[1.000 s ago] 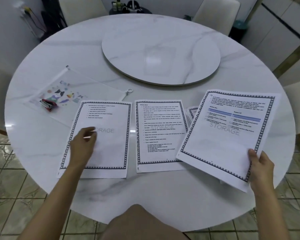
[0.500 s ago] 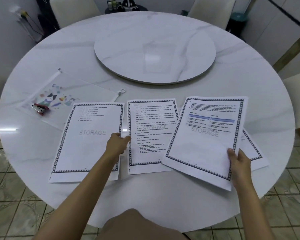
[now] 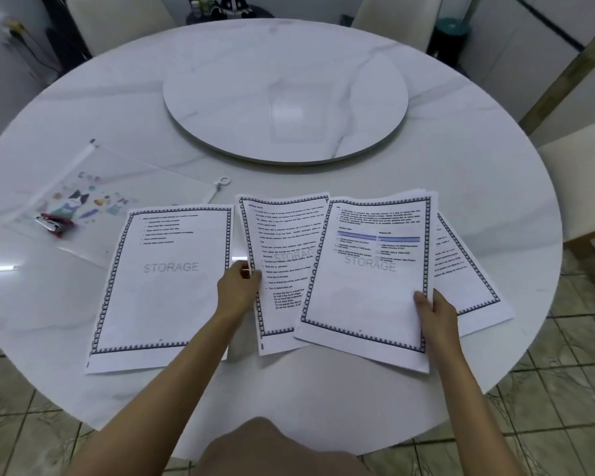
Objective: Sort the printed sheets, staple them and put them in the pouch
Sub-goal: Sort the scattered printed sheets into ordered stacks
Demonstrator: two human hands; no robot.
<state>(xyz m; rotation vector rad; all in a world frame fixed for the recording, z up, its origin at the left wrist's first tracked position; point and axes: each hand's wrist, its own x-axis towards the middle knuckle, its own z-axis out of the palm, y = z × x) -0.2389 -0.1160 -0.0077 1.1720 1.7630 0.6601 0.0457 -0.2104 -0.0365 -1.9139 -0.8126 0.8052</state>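
Printed sheets with dark borders and a STORAGE watermark lie on the round white table (image 3: 478, 166). The left sheet (image 3: 167, 280) lies flat. My left hand (image 3: 238, 289) pinches the left edge of the middle sheet (image 3: 282, 249), which lifts slightly off the table. My right hand (image 3: 435, 316) grips the lower right edge of a stack of sheets (image 3: 371, 276) held over the middle sheet. Another sheet (image 3: 468, 269) lies under the stack at the right. A clear pouch (image 3: 93, 197) with cartoon prints lies at the left, a red stapler (image 3: 54, 223) resting on it.
A round turntable (image 3: 285, 94) fills the table's middle. Chairs stand at the far left (image 3: 117, 18), far right (image 3: 392, 18) and right side (image 3: 584, 180). My knee (image 3: 272, 448) shows below the near table edge, over a tiled floor.
My left hand left the left sheet, moved right and took hold of the middle sheet's edge. My right hand brought the stack leftward and lower, uncovering the sheet at the right.
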